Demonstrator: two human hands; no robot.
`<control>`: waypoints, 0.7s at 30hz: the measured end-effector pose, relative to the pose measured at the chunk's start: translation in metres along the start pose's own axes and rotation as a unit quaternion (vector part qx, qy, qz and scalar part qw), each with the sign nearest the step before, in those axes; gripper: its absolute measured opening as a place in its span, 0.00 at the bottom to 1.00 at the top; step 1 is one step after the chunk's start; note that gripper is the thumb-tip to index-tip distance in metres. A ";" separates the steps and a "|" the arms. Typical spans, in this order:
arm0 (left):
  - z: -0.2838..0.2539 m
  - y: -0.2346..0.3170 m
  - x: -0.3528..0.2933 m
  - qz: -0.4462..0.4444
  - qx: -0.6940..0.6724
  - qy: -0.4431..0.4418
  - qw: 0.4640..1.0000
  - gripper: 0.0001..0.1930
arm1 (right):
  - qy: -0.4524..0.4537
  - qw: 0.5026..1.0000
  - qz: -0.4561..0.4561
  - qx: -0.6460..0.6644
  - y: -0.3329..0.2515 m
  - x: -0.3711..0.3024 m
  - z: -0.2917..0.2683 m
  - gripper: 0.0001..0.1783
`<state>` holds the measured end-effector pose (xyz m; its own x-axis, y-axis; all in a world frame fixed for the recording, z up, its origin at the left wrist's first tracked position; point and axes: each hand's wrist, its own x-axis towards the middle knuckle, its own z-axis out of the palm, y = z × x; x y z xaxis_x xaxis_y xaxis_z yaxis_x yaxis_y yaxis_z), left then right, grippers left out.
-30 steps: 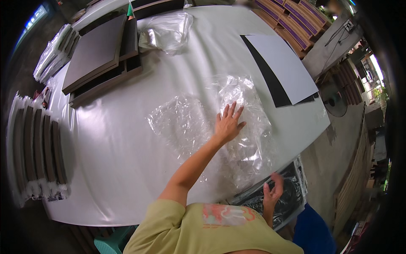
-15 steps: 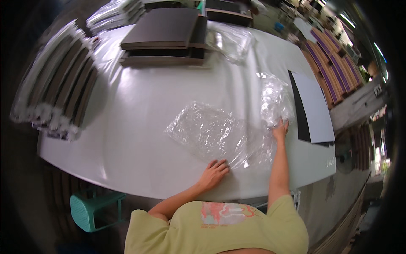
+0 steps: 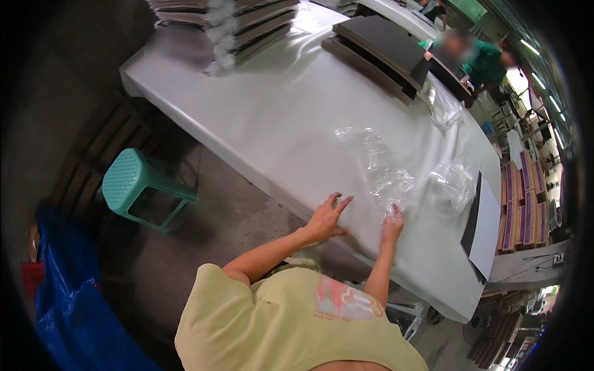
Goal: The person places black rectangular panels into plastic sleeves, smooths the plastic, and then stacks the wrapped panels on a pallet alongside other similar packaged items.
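Note:
A clear plastic bag [image 3: 377, 164] lies flat and wrinkled on the white-covered table [image 3: 272, 123]. At its near edge my right hand [image 3: 391, 227] has its fingers drawn together on the film. My left hand [image 3: 328, 219] is to the left of it, over the table's front edge, fingers spread and nothing in them. Further right lies a second, crumpled piece of clear plastic [image 3: 453, 182], apart from both hands.
Dark flat panels [image 3: 383, 49] are stacked at the far side. Wrapped panels [image 3: 260, 28] stand at the far left. A white sheet [image 3: 486, 226] lies at the right edge. A green stool [image 3: 133, 182] is on the floor to the left. Beyond the table is another person [image 3: 486, 65].
My view has swung to the left. My right hand has left the crumpled plastic and come to the flat bag's near edge. My left hand's fingers have spread, off the bag.

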<state>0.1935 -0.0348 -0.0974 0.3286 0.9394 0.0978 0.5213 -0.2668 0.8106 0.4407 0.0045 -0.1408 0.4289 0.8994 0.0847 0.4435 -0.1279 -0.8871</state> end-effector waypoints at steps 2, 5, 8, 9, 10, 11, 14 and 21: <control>-0.019 0.009 -0.015 -0.016 0.028 0.019 0.999 0.51 | -0.115 0.965 0.096 0.215 -0.053 -0.033 -0.002 0.27; -0.035 0.025 -0.024 0.008 0.148 0.047 0.988 0.54 | -0.256 0.909 0.074 0.319 -0.097 -0.071 0.008 0.25; -0.053 0.029 -0.019 0.043 0.173 0.088 0.980 0.42 | -0.345 0.917 0.066 0.188 -0.098 -0.104 0.029 0.23; -0.057 0.022 -0.021 0.059 0.202 0.062 0.976 0.37 | -0.350 0.913 0.067 0.198 -0.089 -0.112 0.030 0.24; -0.060 0.014 -0.025 0.070 0.229 0.040 0.970 0.32 | -0.360 0.908 0.067 0.204 -0.077 -0.117 0.030 0.24; -0.059 0.002 -0.032 0.031 0.185 0.034 0.982 0.28 | -0.375 0.900 0.070 0.209 -0.075 -0.124 0.029 0.25; -0.070 -0.030 -0.055 -0.055 0.089 0.042 0.994 0.20 | -0.214 0.963 -0.009 -0.164 -0.102 -0.123 0.030 0.26; -0.142 -0.074 -0.141 -0.127 0.002 0.053 0.990 0.13 | -0.091 0.847 -0.126 -0.509 -0.034 -0.069 0.027 0.28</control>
<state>-0.0030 -0.1169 -0.0889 0.1018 0.9936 -0.0495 0.5798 -0.0188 0.8145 0.3752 -0.0417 -0.1284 0.1322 0.9894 0.0592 0.9911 -0.1328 0.0061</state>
